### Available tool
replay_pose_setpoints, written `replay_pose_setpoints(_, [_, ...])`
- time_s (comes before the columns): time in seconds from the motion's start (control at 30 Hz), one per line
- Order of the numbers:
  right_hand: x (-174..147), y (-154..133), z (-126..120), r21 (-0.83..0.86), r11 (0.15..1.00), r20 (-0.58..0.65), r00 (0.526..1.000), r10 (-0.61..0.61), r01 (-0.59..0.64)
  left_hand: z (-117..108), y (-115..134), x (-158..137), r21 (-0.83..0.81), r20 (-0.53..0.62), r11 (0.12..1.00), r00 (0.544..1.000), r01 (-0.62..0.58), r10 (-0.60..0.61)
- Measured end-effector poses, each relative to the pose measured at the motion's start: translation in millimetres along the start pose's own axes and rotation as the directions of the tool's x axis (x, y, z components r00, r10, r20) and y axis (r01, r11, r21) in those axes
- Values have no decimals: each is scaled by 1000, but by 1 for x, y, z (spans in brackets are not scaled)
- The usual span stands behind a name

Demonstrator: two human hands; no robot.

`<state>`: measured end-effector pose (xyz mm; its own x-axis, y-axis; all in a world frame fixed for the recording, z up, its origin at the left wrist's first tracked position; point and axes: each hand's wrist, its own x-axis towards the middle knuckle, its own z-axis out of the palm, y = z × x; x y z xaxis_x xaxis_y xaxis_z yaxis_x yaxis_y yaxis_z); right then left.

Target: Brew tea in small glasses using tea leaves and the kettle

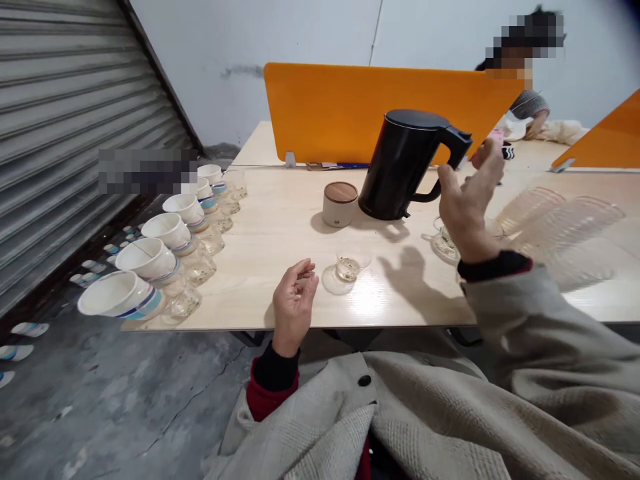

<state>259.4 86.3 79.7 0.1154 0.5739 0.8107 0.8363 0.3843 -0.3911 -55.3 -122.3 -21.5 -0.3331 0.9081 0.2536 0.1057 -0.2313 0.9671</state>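
A black electric kettle (400,167) stands on the table with its handle toward the right. My right hand (470,207) is raised just beside that handle, thumb and fingers spread, holding nothing. Near the table's front edge, my left hand (294,300) is empty, its fingers loosely bent and the thumb apart. To its right sits a small clear cup (347,268) with dark bits at the bottom. Between this cup and the kettle is a pale canister (339,208) with a wooden lid. Another clear cup (443,245) holding greenish leaves is partly hidden by my right wrist.
White paper cups (145,259) and clear cups (185,300) stand in rows at the table's left end. Stacks of clear plastic cups (565,227) lie at right. An orange divider (350,110) crosses the back, with a person (533,107) beyond it.
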Motion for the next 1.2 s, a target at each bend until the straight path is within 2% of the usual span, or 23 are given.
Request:
replay_pose_setpoints(0.03, [-22,-12,-13,26,1000,-25,1000,12,-11,0,-1,1,16,6,1000,1000,-4,4])
replay_pose_setpoints(0.07, [-46,-24,-23,77,997,13,1000,16,-17,1,-2,2,42,15,999,1000,-8,7])
replay_pose_setpoints(0.13, [-94,-45,-35,189,980,222,975,12,-55,3,-3,5,117,42,993,999,-16,11])
replay_pose_setpoints(0.2, [-131,-60,-37,264,948,511,859,19,-178,6,-2,8,200,81,979,996,-36,20])
replay_pose_setpoints(0.23, [-144,-65,-34,271,937,601,799,16,-223,8,-1,10,241,104,969,994,-54,30])
replay_pose_setpoints(0.27, [-153,-69,-31,267,932,657,754,11,-247,10,0,11,282,129,956,991,-78,43])
replay_pose_setpoints(0.3, [-158,-72,-27,257,935,684,729,3,-245,13,1,13,321,156,941,986,-108,60])
replay_pose_setpoints(0.47, [-160,-88,-10,225,965,743,664,-82,-132,27,5,19,477,257,848,959,-232,118])
replay_pose_setpoints(0.67, [-166,-91,-5,238,966,744,658,-118,-96,30,5,18,503,243,836,964,-219,107])
replay_pose_setpoints(0.77, [-158,-72,-5,223,970,741,663,-108,-91,27,2,17,464,225,865,970,-192,95])
replay_pose_setpoints(0.97, [-119,-23,8,80,996,730,682,-38,-30,24,-4,16,427,184,894,981,-133,58])
replay_pose_setpoints(1.07, [-111,-15,17,7,1000,749,662,-9,5,24,-6,15,420,185,898,981,-133,58])
replay_pose_setpoints(1.2, [-111,-19,24,-31,999,759,651,3,32,23,-8,14,405,187,904,980,-139,67])
